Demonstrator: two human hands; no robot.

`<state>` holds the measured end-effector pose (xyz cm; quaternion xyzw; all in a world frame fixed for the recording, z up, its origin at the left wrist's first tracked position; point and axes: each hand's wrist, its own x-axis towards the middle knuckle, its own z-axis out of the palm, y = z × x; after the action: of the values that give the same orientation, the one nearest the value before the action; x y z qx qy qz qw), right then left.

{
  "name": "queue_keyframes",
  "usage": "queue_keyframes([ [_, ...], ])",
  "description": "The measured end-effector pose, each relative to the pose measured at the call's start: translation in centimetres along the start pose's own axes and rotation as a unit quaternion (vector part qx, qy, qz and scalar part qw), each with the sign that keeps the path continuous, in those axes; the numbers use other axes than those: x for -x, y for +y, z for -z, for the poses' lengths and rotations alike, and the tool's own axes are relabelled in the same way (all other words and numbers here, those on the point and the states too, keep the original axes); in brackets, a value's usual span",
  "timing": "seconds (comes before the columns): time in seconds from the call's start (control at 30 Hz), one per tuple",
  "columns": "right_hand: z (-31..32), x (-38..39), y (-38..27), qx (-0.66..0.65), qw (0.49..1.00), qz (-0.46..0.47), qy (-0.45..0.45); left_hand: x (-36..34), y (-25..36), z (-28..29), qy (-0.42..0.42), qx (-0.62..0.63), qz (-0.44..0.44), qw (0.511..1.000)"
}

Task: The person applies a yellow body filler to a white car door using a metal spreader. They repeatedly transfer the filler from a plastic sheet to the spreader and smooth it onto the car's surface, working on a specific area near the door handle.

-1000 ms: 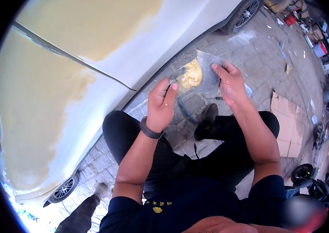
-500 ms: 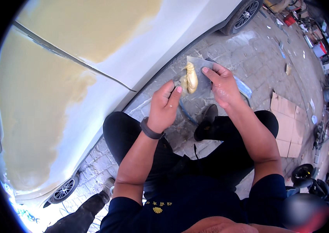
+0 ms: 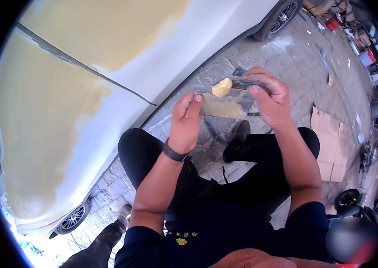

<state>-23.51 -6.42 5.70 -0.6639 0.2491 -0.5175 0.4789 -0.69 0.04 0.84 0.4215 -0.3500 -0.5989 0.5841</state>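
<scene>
While your left hand (image 3: 184,120) grips the flat mixing board (image 3: 224,105) at upper centre of the frame, your right hand (image 3: 271,96) holds a spreader (image 3: 247,82) scraping the filler lump (image 3: 221,87); next likely calls for a clean, loaded edge

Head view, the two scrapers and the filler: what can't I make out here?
- Right scraper: most of its blade is covered by the right hand.
- Lower scraper: its left end is hidden under the left hand, so that grip is unclear.
- Filler lump: which blade carries it can't be told.
- Car panel: top and left are cut off by the fisheye rim.
</scene>
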Motion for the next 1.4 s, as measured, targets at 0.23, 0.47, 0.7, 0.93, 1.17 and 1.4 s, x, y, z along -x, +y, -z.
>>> queue_keyframes([
  [0.23,3.5,-1.5,-0.8,0.204,0.968,-0.058,-0.138,-0.1,1.3,-0.2,0.085,0.052,-0.059,0.993],
  [0.47,2.0,-0.8,2.5,-0.186,0.938,-0.222,0.189,-0.2,0.6,-1.3,0.155,0.070,-0.067,0.983],
  [0.7,-1.2,-0.3,4.0,-0.248,0.899,-0.325,0.158,0.8,0.4,-0.3,0.006,-0.280,-0.128,0.951],
  [0.93,-1.1,-0.8,1.9,-0.189,0.942,-0.226,0.161,1.0,1.3,-1.2,-0.081,-0.396,-0.084,0.911],
  [1.17,0.9,-0.7,0.1,-0.097,0.982,-0.080,0.143,-0.1,-1.0,-0.5,0.011,-0.044,0.033,0.998],
  [1.4,0.0,-0.6,0.0,0.055,0.993,-0.089,-0.052,-0.5,-1.2,0.9,0.045,-0.083,-0.020,0.995],
])
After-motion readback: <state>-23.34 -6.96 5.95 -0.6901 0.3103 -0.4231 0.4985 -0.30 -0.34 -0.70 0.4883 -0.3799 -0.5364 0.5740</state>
